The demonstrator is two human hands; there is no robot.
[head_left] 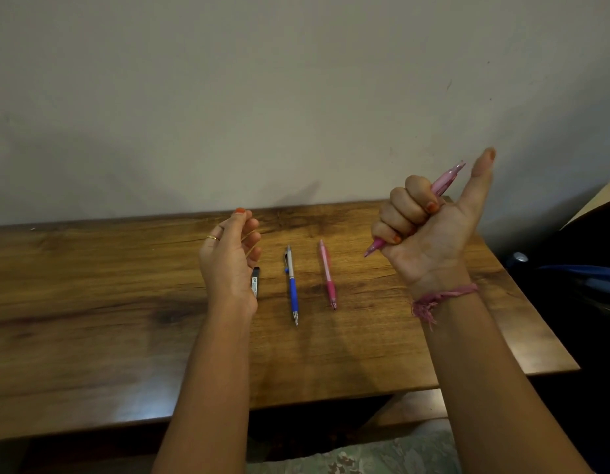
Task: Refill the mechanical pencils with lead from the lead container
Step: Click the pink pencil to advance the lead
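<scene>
A plain wall is standing behind the wooden counter. The right hand is fisting a pink pencil above the counter's right side, thumb sticking up. The left hand is hovering empty, fingers loosely curled, partly hiding the black lead container lying just beside it. A blue pencil and another pink one are lying side by side, apart, between the hands.
</scene>
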